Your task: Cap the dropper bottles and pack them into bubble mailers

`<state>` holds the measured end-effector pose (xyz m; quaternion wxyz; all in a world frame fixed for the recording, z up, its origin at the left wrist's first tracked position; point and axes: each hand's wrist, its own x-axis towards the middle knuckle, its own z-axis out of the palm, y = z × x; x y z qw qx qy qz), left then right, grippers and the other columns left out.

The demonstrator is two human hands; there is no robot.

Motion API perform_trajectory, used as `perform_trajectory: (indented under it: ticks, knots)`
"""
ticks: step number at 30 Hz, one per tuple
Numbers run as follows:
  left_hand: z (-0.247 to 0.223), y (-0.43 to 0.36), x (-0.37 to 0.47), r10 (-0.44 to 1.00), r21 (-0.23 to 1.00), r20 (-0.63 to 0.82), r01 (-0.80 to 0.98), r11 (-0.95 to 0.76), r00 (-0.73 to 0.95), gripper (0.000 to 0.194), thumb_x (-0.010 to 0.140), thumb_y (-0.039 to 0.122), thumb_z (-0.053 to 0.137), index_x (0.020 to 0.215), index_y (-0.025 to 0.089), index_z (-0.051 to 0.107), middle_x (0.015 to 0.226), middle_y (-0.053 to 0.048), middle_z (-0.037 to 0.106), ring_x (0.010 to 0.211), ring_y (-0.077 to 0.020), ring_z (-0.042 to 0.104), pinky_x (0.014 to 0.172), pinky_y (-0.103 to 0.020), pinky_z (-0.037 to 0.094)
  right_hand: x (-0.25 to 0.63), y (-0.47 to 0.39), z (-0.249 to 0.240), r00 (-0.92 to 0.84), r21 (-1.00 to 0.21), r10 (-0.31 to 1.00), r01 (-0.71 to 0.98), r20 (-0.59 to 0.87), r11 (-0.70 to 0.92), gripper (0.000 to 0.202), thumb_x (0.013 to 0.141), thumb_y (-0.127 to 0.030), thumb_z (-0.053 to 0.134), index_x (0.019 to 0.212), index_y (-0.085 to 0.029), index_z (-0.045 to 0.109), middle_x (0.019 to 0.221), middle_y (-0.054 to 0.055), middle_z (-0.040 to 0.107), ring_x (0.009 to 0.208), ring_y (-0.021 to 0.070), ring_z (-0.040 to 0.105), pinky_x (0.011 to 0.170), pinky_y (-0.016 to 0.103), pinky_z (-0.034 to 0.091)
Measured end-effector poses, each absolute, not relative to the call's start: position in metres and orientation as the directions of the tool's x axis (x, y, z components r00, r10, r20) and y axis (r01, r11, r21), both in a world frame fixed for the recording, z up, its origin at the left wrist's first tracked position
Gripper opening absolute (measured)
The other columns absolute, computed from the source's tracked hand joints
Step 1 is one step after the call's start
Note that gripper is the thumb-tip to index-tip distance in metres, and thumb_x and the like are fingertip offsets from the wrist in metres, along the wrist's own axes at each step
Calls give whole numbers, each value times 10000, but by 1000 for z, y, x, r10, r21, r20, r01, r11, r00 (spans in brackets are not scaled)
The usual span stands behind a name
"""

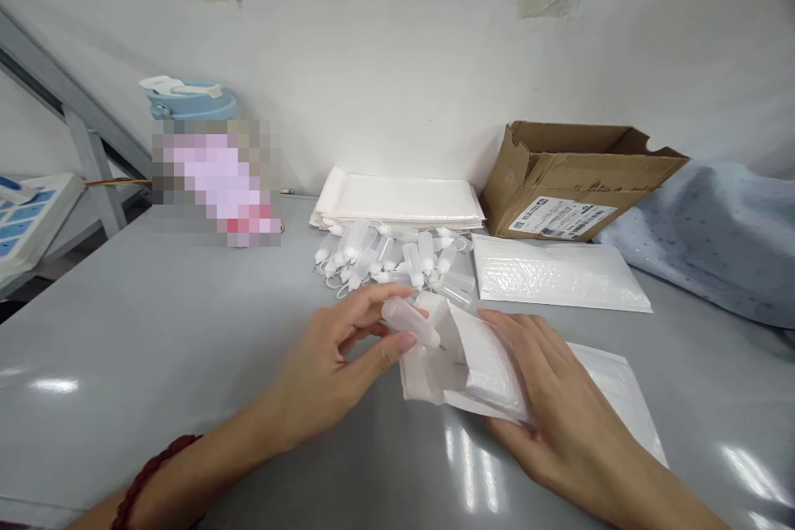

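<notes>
Between the thumb and fingers of my left hand (339, 364) is a small translucent squeeze bottle (410, 321), tilted with its lower right end at the mouth of a white bubble mailer (490, 360). My right hand (552, 397) grips that mailer from the right side, its fingers over the top and thumb below, and the opening gapes toward the bottle. Just beyond both hands lies a loose pile of similar squeeze bottles (385, 252) with white caps and small loops. Another white mailer (621, 389) lies partly hidden under my right hand and wrist.
A stack of white mailers (403, 195) rests against the wall, with a single mailer (559, 273) to its right. Behind stands an open cardboard box (596, 174) beside grey-blue cloth (714, 232). At the left are a blue lidded container (192, 103) and a pixelated item (217, 182).
</notes>
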<state>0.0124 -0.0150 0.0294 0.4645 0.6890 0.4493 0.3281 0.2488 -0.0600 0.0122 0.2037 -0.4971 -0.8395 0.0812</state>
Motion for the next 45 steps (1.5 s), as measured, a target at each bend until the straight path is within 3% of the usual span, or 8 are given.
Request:
perform_trajectory:
  ticks: [3, 6, 11, 20, 27, 36, 39, 45]
  knots:
    - [20, -19, 19, 905, 810, 233, 444, -384, 357, 200, 901, 278, 522, 1066, 228, 623, 993, -32, 668, 884, -180, 604, 760, -298, 517, 247, -61, 11, -408, -352, 880, 809, 242, 471, 575, 774, -190, 519, 1316, -143, 335, 1114, 149, 529, 954, 292, 495, 773, 462, 469]
    - [13, -21, 21, 904, 764, 328, 486, -424, 273, 233, 908, 259, 497, 1123, 219, 579, 987, -45, 633, 846, -166, 559, 741, -297, 508, 247, -61, 9, -400, -356, 886, 813, 234, 461, 576, 769, -178, 517, 1315, -146, 336, 1120, 149, 522, 964, 296, 485, 781, 471, 463]
    - [11, -24, 23, 936, 837, 287, 422, -348, 203, 412, 893, 288, 544, 1292, 279, 439, 1080, -39, 600, 778, -129, 550, 680, -257, 511, 245, -64, 10, -410, -359, 881, 806, 235, 471, 569, 761, -160, 500, 1307, -139, 341, 1110, 148, 521, 940, 292, 484, 765, 461, 457]
    - [28, -19, 22, 916, 852, 299, 356, -383, 268, 103, 852, 220, 584, 917, 196, 660, 896, -16, 651, 684, -99, 572, 642, -216, 526, 241, -65, 15, -535, -350, 821, 744, 198, 569, 579, 755, -109, 528, 1302, -138, 340, 1149, 136, 506, 974, 278, 463, 806, 457, 447]
    - [32, -25, 23, 977, 914, 70, 380, -143, 200, 119, 802, 294, 660, 893, 217, 668, 761, 11, 708, 687, -145, 675, 609, -228, 570, 244, -64, 12, -485, -333, 847, 779, 219, 532, 630, 764, -129, 518, 1352, -132, 292, 1149, 151, 509, 986, 292, 467, 805, 478, 451]
    - [12, -29, 26, 806, 634, 514, 501, -588, 295, 65, 856, 159, 604, 844, 196, 657, 880, -12, 685, 728, -112, 655, 672, -185, 550, 243, -63, 11, -466, -311, 854, 797, 230, 518, 590, 770, -146, 516, 1324, -115, 316, 1133, 154, 509, 956, 286, 462, 786, 465, 450]
    - [13, -35, 31, 786, 698, 408, 397, -597, 465, 175, 894, 116, 498, 860, 182, 656, 868, -28, 691, 744, -123, 649, 729, -199, 527, 240, -64, 10, -483, -294, 845, 793, 230, 533, 608, 750, -138, 514, 1323, -99, 314, 1121, 160, 509, 941, 288, 460, 776, 462, 451]
    - [37, -38, 34, 724, 933, 2, 259, -249, 690, 294, 843, 193, 342, 692, 201, 595, 731, -27, 624, 676, -159, 549, 671, -244, 491, 229, -70, 10, -568, -196, 793, 771, 219, 606, 633, 745, -171, 521, 1330, -46, 316, 1003, 168, 542, 865, 295, 484, 715, 455, 466]
